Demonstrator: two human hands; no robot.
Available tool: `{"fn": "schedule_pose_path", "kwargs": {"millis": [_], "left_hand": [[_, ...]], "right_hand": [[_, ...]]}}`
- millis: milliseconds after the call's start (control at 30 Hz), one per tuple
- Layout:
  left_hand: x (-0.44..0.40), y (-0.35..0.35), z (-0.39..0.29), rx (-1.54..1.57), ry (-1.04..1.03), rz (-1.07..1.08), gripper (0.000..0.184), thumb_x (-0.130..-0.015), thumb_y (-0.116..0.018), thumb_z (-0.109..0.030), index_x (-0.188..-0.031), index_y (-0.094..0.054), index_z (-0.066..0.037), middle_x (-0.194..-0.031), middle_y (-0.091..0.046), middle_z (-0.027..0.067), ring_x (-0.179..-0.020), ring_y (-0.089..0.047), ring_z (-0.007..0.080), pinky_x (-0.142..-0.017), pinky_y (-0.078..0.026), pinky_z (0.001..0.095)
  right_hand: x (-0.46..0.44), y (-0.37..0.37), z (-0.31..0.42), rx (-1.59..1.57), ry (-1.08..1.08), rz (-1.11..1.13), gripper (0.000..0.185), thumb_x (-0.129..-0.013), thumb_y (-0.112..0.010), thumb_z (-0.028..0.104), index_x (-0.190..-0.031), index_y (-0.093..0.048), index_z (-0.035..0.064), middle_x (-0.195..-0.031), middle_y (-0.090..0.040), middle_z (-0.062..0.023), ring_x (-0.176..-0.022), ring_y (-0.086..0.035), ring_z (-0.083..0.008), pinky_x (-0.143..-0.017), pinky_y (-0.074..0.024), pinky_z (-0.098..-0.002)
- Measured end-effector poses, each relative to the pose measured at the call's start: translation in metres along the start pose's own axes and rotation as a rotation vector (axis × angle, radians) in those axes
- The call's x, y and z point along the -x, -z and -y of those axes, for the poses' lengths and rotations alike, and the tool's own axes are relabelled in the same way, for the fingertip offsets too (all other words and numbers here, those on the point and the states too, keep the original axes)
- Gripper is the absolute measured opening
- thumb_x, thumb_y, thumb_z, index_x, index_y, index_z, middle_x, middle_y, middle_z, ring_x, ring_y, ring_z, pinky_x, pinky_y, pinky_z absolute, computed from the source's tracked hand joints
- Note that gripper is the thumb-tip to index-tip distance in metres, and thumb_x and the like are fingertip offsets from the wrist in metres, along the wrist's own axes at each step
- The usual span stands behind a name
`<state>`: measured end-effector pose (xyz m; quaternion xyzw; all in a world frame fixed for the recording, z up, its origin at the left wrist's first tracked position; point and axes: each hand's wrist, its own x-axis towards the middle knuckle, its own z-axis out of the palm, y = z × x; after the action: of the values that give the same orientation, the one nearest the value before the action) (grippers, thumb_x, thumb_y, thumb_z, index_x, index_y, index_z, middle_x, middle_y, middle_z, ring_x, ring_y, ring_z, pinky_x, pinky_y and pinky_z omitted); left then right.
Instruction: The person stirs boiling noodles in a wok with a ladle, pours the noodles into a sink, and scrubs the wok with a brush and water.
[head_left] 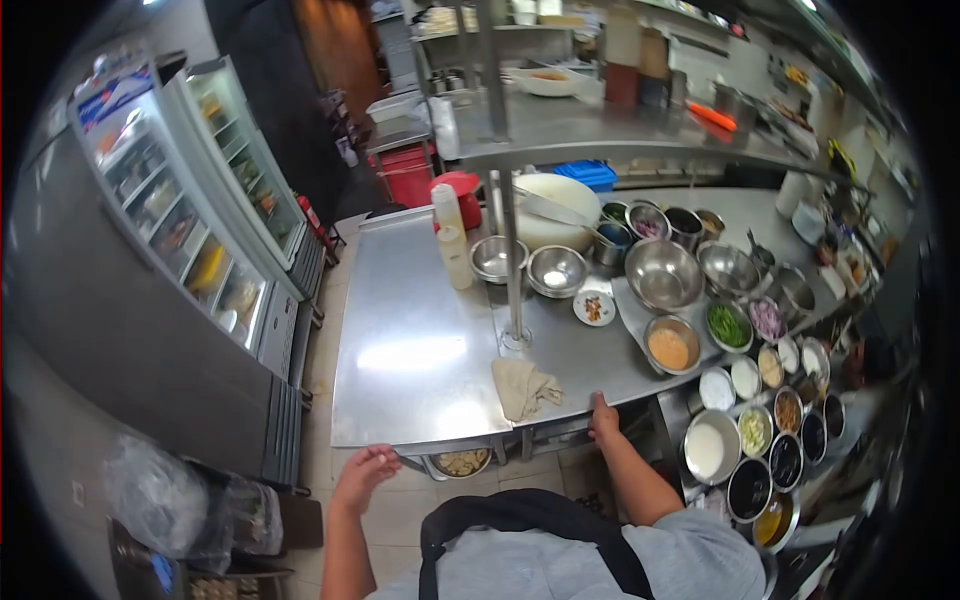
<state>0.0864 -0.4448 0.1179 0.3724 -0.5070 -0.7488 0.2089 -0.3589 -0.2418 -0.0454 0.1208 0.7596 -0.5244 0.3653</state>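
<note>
My left hand (pixel 366 478) hangs just in front of the near left edge of the steel table (pixel 400 300). Its fingers are loosely bent and a little apart, with nothing visible in them. My right hand (pixel 603 420) is at the table's front edge, thumb stretched out; its other fingers show only in part, and I see nothing held. Between the hands, a crumpled beige cloth (pixel 524 389) lies near the front edge. A small white plate (pixel 594 309) with brown bits sits behind it. Right of that stands a metal bowl of orange contents (pixel 672 344).
Metal bowls (pixel 556 270), squeeze bottles (pixel 455 258) and a round white board with a knife (pixel 550 205) stand farther back. A steel post (pixel 514 260) rises from the table. Several ingredient containers (pixel 712 447) fill the right side. Glass-door fridges (pixel 175 215) stand left.
</note>
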Motion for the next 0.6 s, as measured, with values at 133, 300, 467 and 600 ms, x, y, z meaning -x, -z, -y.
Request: {"fn": "schedule_pose_path", "kwargs": {"millis": [133, 300, 467, 600], "left_hand": [[-0.013, 0.03, -0.036, -0.133, -0.026, -0.234, 0.058, -0.085, -0.068, -0.026, -0.131, -0.044, 0.0, -0.118, -0.058, 0.0143, -0.105, -0.059, 0.0214, -0.089, -0.046, 0.0356], [-0.061, 0.118, -0.019, -0.359, -0.188, -0.547, 0.07, -0.082, -0.071, -0.034, -0.133, -0.042, 0.003, -0.124, -0.054, 0.0237, -0.112, -0.055, 0.0282, -0.096, -0.043, 0.0405], [-0.121, 0.198, 0.041, -0.623, -0.02, -0.899, 0.076, -0.077, -0.07, -0.047, -0.126, -0.049, 0.007, -0.123, -0.053, 0.0293, -0.114, -0.054, 0.0378, -0.096, -0.043, 0.0411], [-0.154, 0.195, 0.077, -0.724, 0.089, -0.844, 0.08, -0.081, -0.059, -0.056, -0.125, -0.051, 0.01, -0.122, -0.054, 0.0316, -0.117, -0.052, 0.0416, -0.1, -0.041, 0.0446]], "right_hand": [[-0.022, -0.029, -0.006, -0.288, 0.007, -0.167, 0.066, -0.087, -0.054, 0.06, -0.119, -0.054, 0.0015, -0.095, -0.057, -0.0112, -0.077, -0.054, -0.0249, -0.061, -0.0434, -0.0425], [-0.027, -0.051, 0.016, -0.615, -0.02, -0.407, 0.077, -0.087, -0.058, 0.053, -0.132, -0.043, -0.0078, -0.133, -0.051, -0.0188, -0.116, -0.054, -0.0339, -0.098, -0.0442, -0.0433], [-0.024, -0.052, 0.026, -0.733, -0.145, -0.582, 0.079, -0.088, -0.051, 0.059, -0.126, -0.049, -0.0108, -0.126, -0.056, -0.0213, -0.11, -0.058, -0.0354, -0.096, -0.0455, -0.0435], [-0.015, -0.053, 0.032, -0.618, -0.062, -0.643, 0.083, -0.087, -0.045, 0.066, -0.117, -0.057, -0.0108, -0.122, -0.059, -0.0225, -0.107, -0.059, -0.0369, -0.094, -0.0469, -0.0443]]}}
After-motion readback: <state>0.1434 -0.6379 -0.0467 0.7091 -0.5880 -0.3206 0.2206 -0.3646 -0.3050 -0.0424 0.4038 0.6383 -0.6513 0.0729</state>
